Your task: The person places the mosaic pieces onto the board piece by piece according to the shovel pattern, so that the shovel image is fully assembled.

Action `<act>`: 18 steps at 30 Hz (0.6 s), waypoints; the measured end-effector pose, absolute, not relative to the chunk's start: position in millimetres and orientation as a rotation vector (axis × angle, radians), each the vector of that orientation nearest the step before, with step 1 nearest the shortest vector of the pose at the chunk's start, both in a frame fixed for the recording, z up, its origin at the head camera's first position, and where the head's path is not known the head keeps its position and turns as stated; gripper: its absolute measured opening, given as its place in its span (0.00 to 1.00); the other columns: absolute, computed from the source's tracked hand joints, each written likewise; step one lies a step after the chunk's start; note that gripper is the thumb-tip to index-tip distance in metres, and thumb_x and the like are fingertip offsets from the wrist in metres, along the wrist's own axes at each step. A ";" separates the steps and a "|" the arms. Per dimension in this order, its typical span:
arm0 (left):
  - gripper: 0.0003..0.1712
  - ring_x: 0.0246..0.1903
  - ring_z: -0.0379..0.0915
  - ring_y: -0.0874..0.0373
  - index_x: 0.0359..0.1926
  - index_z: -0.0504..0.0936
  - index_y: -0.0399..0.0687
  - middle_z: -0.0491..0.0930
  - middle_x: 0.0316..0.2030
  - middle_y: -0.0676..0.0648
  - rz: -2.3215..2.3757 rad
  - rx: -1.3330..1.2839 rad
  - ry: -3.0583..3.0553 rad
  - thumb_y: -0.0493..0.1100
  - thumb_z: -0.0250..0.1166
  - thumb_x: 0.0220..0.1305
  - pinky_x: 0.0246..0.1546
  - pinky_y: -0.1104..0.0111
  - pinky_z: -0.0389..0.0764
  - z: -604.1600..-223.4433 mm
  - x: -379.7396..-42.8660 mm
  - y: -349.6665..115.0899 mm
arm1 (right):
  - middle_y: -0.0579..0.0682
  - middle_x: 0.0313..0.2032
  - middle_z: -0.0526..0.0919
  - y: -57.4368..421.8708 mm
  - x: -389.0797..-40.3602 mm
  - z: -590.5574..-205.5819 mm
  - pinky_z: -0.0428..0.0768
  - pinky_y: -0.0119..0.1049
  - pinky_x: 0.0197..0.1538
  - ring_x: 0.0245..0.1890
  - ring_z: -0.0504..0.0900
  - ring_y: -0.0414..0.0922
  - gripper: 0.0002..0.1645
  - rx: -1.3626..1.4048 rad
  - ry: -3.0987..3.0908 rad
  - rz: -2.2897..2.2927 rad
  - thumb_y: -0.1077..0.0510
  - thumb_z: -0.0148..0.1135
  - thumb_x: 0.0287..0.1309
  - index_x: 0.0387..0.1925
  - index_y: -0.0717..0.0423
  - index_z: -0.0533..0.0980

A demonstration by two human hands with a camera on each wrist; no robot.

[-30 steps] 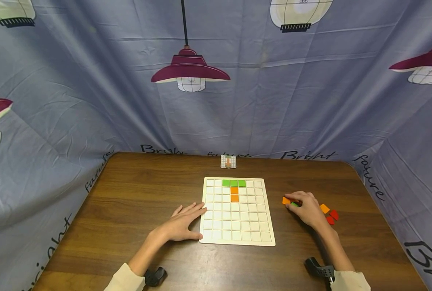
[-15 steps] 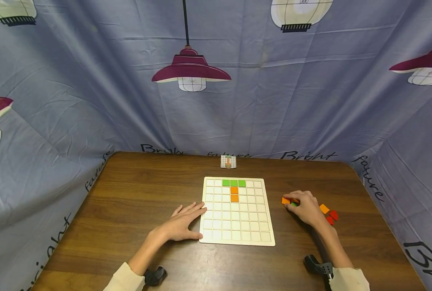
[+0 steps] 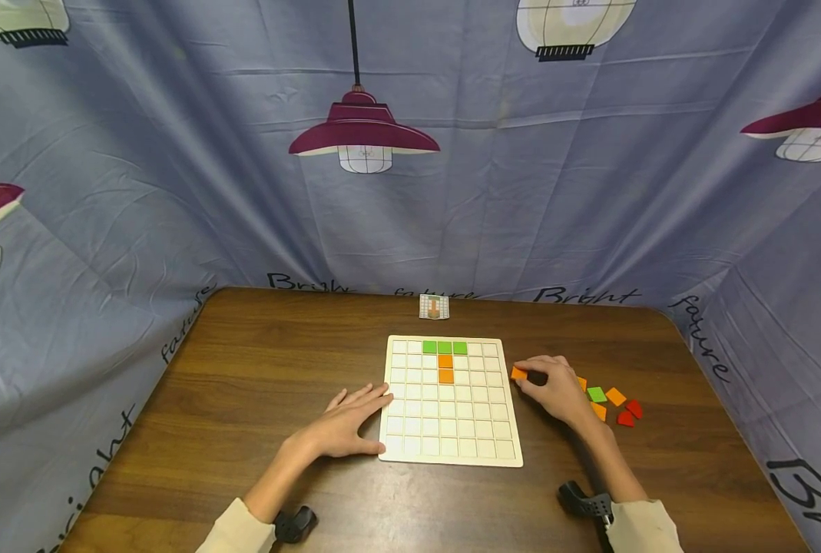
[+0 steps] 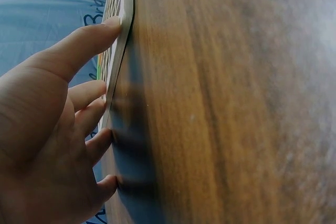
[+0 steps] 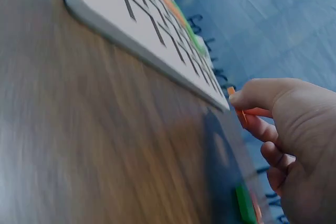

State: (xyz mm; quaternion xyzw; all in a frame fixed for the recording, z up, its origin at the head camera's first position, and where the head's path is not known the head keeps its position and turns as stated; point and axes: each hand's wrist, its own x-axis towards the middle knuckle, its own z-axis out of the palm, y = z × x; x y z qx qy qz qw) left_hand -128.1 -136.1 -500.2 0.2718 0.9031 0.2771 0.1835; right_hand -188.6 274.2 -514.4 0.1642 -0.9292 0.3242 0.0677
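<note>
A pale grid board [image 3: 451,422] lies mid-table with a row of three green tiles [image 3: 445,348] at its far side and two orange tiles [image 3: 446,369] in line below the middle one. My left hand [image 3: 348,424] is spread at the board's left edge, its thumb and fingertips on the rim. Between thumb and fingers my right hand [image 3: 554,390] pinches an orange square tile [image 3: 518,373], just off the board's right edge. In the right wrist view that tile [image 5: 239,109] is held on edge, above the tabletop.
Loose tiles lie right of my right hand: a green one [image 3: 597,395], orange ones [image 3: 615,396] and two red rounded pieces [image 3: 633,408]. A small pattern card [image 3: 434,307] lies behind the board. Blue printed cloth [image 3: 451,215] hangs along the table's back.
My right hand has picked the orange tile from the loose pieces and moved left with it toward the board, uncovering the green and orange tiles behind. The left hand has stayed put.
</note>
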 end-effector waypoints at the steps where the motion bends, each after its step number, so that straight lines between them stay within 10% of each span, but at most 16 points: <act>1: 0.47 0.75 0.42 0.44 0.77 0.60 0.50 0.52 0.77 0.48 0.781 0.765 2.546 0.55 0.71 0.61 0.70 0.39 0.39 -499.9 -128.1 -136.1 | 0.59 0.47 0.84 270.1 -189.1 -513.7 0.69 0.58 0.50 0.47 0.73 0.59 0.17 0.502 -2.802 0.990 0.64 0.72 0.54 0.48 0.62 0.85; 18: 0.47 0.75 0.43 0.42 0.76 0.61 0.47 0.52 0.77 0.45 0.799 0.775 2.537 0.53 0.71 0.61 0.69 0.38 0.38 -496.6 -126.8 -135.4 | 0.50 0.49 0.84 196.7 -194.6 -514.5 0.71 0.49 0.52 0.47 0.72 0.48 0.16 0.728 -2.828 1.136 0.62 0.72 0.55 0.48 0.56 0.86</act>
